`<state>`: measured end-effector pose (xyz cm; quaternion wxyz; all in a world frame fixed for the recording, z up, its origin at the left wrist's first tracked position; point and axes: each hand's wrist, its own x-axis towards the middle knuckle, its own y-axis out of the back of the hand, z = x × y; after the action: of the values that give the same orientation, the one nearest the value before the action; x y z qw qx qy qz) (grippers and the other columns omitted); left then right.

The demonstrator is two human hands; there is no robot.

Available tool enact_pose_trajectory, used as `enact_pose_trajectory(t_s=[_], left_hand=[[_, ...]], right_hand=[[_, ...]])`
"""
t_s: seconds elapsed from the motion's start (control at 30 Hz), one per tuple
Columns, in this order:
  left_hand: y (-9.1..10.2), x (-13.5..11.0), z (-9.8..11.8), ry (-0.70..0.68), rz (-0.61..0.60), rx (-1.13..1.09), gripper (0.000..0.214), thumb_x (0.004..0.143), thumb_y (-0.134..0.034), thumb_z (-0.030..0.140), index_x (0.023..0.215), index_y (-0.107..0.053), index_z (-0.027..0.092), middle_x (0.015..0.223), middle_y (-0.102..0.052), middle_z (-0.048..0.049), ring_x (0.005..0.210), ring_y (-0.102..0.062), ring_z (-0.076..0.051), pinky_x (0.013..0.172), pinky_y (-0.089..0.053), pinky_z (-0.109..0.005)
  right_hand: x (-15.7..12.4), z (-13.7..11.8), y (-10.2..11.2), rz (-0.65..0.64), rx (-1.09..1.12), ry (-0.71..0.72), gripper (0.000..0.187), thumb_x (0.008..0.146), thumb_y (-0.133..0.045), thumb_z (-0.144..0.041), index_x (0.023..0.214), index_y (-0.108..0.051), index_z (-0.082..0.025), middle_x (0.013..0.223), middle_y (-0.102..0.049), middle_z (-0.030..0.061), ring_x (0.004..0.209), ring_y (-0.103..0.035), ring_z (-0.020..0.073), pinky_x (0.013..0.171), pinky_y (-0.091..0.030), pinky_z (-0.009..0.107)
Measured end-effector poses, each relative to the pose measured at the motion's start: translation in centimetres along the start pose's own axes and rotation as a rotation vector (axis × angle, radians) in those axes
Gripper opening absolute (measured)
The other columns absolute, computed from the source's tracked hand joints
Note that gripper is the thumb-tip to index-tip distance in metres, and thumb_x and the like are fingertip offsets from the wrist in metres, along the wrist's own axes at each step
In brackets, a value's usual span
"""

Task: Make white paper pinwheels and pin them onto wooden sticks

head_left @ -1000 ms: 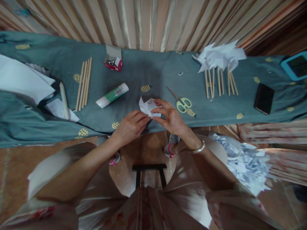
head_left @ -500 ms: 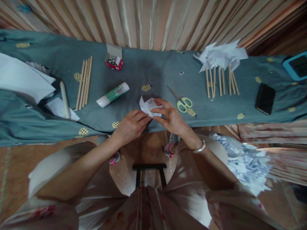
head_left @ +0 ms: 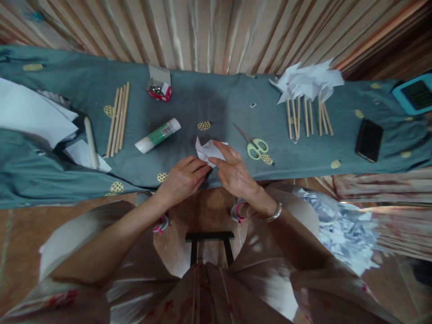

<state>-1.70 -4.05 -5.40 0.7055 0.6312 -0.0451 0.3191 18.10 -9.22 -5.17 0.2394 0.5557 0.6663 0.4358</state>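
Observation:
A white paper pinwheel (head_left: 209, 149) with folded, pointed blades is between my hands near the table's front edge. My left hand (head_left: 185, 178) is closed, its thumb and forefinger pinching the pinwheel's lower left side. My right hand (head_left: 234, 173) grips it from the right, with fingers over the paper and the thumb near its centre. The fingers hide part of the folds. Right of the paper lie green-handled scissors (head_left: 256, 147), blades pointing up and left. A green and white glue stick (head_left: 158, 135) rests to the left.
Several wooden sticks (head_left: 118, 119) and white paper sheets (head_left: 30, 108) are on the left. A red box of metal pins (head_left: 159, 90) stands at the back. Pinwheels on sticks (head_left: 305, 83) lie back right, near a black phone (head_left: 369, 140). A bag of cut paper (head_left: 347, 229) is below right.
My right hand has shifted on the pinwheel, its fingers drawn closer together and its thumb moved up toward the centre. My left hand keeps its pinch.

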Motion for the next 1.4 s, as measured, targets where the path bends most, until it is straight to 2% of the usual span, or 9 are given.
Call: enact_pose_trajectory(t_s=[0.17, 0.57, 0.73, 0.93, 1.13, 1.23, 1.3, 1.4], left_hand=[[-0.1, 0.0, 0.0, 0.016, -0.013, -0.004, 0.02, 0.095, -0.052, 0.015, 0.106, -0.068, 0.012, 0.096, -0.07, -0.0095, 0.088, -0.061, -0.02, 0.079, -0.056, -0.034], [-0.2, 0.0, 0.0, 0.067, -0.048, -0.072, 0.022, 0.097, -0.05, 0.017, 0.108, -0.069, 0.013, 0.098, -0.071, -0.011, 0.09, -0.063, -0.021, 0.08, -0.056, -0.036], [-0.2, -0.1, 0.0, 0.052, -0.036, -0.052, 0.021, 0.096, -0.051, 0.017, 0.107, -0.069, 0.012, 0.097, -0.071, -0.0108, 0.09, -0.063, -0.021, 0.08, -0.056, -0.036], [0.1, 0.0, 0.2, 0.053, -0.045, -0.056, 0.021, 0.095, -0.051, 0.015, 0.107, -0.069, 0.012, 0.097, -0.071, -0.0104, 0.09, -0.062, -0.021, 0.081, -0.056, -0.036], [0.0, 0.1, 0.1, 0.059, -0.049, -0.071, 0.022, 0.096, -0.05, 0.015, 0.106, -0.069, 0.012, 0.097, -0.07, -0.0113, 0.09, -0.061, -0.022, 0.08, -0.055, -0.036], [-0.2, 0.0, 0.0, 0.057, -0.05, -0.068, 0.023, 0.095, -0.05, 0.015, 0.108, -0.069, 0.012, 0.098, -0.07, -0.0118, 0.091, -0.061, -0.022, 0.08, -0.056, -0.037], [-0.2, 0.0, 0.0, 0.048, -0.049, -0.048, 0.023, 0.095, -0.051, 0.016, 0.109, -0.069, 0.012, 0.098, -0.07, -0.0118, 0.091, -0.062, -0.022, 0.08, -0.056, -0.037], [-0.1, 0.0, 0.0, 0.039, -0.041, -0.012, 0.022, 0.096, -0.051, 0.017, 0.109, -0.068, 0.012, 0.098, -0.071, -0.011, 0.09, -0.062, -0.021, 0.08, -0.056, -0.036]], right_hand=[[0.3, -0.3, -0.2, 0.006, 0.001, -0.021, 0.038, 0.09, -0.04, -0.009, 0.119, -0.063, -0.019, 0.156, -0.039, 0.012, 0.142, -0.036, 0.0282, 0.113, -0.036, 0.053], [0.7, 0.4, 0.6, 0.032, 0.027, -0.052, 0.041, 0.084, -0.044, -0.006, 0.11, -0.071, -0.023, 0.152, -0.045, 0.0081, 0.145, -0.035, 0.0278, 0.111, -0.039, 0.054], [0.7, 0.3, 0.6, 0.048, 0.016, -0.035, 0.042, 0.085, -0.043, -0.007, 0.113, -0.072, -0.019, 0.151, -0.047, 0.0112, 0.146, -0.035, 0.0287, 0.113, -0.038, 0.052], [0.6, -0.2, 0.4, 0.052, 0.01, -0.03, 0.04, 0.086, -0.045, -0.009, 0.112, -0.072, -0.024, 0.15, -0.049, 0.0053, 0.145, -0.035, 0.0277, 0.115, -0.037, 0.052], [1.2, -0.5, -0.1, 0.02, 0.023, -0.045, 0.034, 0.089, -0.044, -0.01, 0.107, -0.071, -0.02, 0.151, -0.048, 0.0108, 0.147, -0.032, 0.0296, 0.115, -0.034, 0.055], [1.2, -0.5, -0.1, 0.02, 0.031, -0.052, 0.034, 0.09, -0.044, -0.01, 0.108, -0.071, -0.02, 0.151, -0.048, 0.0109, 0.147, -0.031, 0.0296, 0.114, -0.034, 0.057], [1.0, -0.2, 0.0, 0.039, 0.044, -0.05, 0.035, 0.089, -0.044, -0.01, 0.11, -0.071, -0.022, 0.15, -0.049, 0.0092, 0.147, -0.032, 0.0285, 0.114, -0.035, 0.056], [1.0, 0.6, 0.4, 0.102, 0.072, -0.05, 0.037, 0.092, -0.043, -0.013, 0.115, -0.069, -0.023, 0.144, -0.056, 0.0082, 0.141, -0.042, 0.0249, 0.113, -0.039, 0.05]])
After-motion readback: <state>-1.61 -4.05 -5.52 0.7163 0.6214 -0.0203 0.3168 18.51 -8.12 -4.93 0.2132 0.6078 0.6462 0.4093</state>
